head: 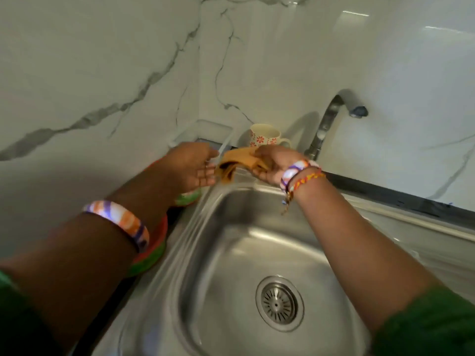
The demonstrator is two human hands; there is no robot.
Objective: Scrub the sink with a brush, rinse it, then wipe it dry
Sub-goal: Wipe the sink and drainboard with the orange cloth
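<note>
The steel sink [231, 227] fills the lower middle, with a round drain strainer [279, 303] in its basin. Over the sink's far left corner my right hand [270, 164] holds a folded yellow-brown cloth [237, 163]. My left hand [191, 167] is beside the cloth with its fingers straight, their tips at the cloth's left end. No brush shows in view. The curved tap [334, 114] stands behind the sink, and no water runs from it.
A floral mug [264, 136] stands on the ledge behind the sink, next to a clear plastic container [210, 129]. Orange and green plates [154, 250] lie on the counter left of the sink, partly under my left arm. Marble wall tiles close off the back.
</note>
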